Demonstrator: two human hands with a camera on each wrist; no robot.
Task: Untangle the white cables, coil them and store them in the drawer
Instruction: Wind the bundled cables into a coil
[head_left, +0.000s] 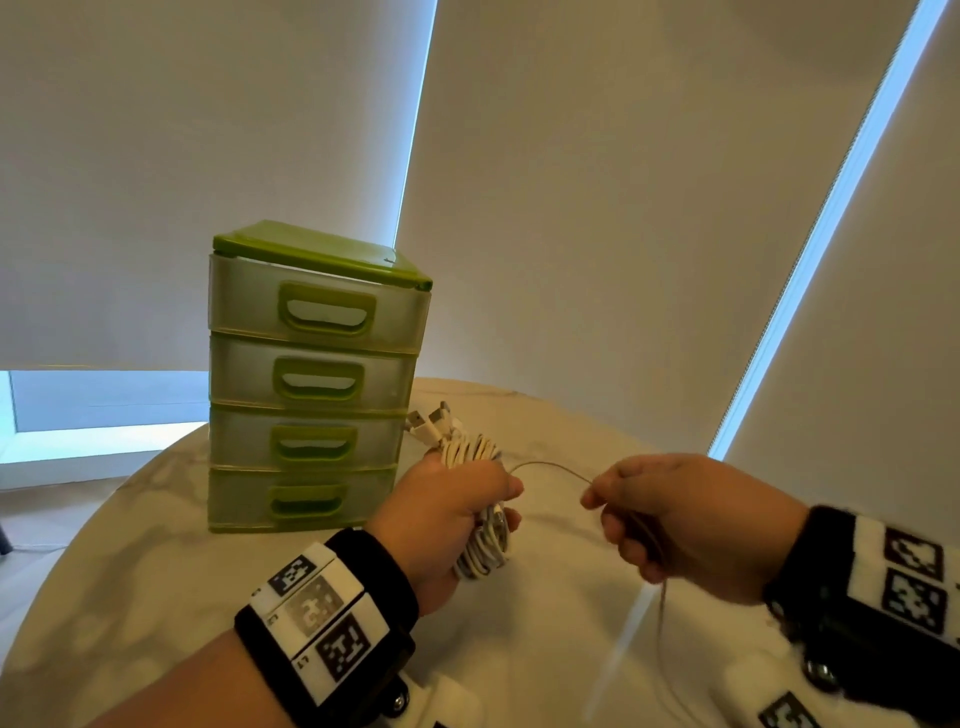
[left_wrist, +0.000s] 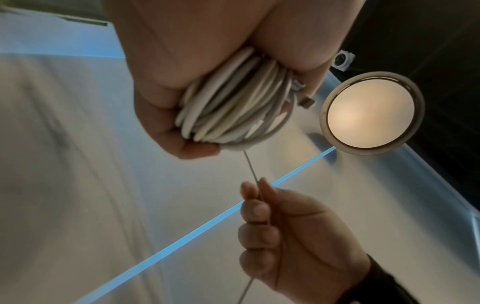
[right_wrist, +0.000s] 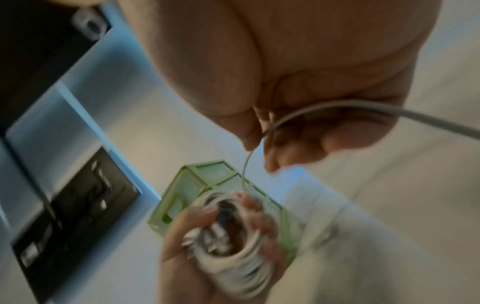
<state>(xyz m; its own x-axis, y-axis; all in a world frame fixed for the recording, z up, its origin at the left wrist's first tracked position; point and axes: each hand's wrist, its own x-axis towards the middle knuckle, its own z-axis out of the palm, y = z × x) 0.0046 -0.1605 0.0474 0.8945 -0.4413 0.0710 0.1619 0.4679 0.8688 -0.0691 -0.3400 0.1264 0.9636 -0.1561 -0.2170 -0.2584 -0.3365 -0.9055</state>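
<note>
Left grip: the left hand (head_left: 447, 512) is wrapped around a coiled bundle of white cables (head_left: 480, 499), held above the surface (head_left: 156, 545); the loops stick out of the fist at 12 and 6 o'clock.
Connectors: several plug ends (head_left: 434, 421) fan out from the top of the bundle toward 11 o'clock, close to the drawer unit.
Right grip: the right hand (head_left: 691, 525) pinches a single loose strand (head_left: 550, 466) between thumb and forefinger, the other fingers curled around it.
Strand: it arcs from the bundle at 9 o'clock across to the right hand at 3 o'clock, then trails down past the palm toward 6 o'clock, out of view.
Left wrist view: the coil (left_wrist: 233, 107) sits packed in the fist, the strand running straight down to the right hand's fingertips (left_wrist: 249, 191).
Right wrist view: blurred; the bundle (right_wrist: 233, 242) shows in the left hand in front of the green unit.
Drawer unit: a green four-drawer chest (head_left: 311, 379) stands on the surface at 10 o'clock from the hands, all four drawers pushed in.
Backdrop: pale roller blinds (head_left: 623, 208) with strips of daylight at their edges.
</note>
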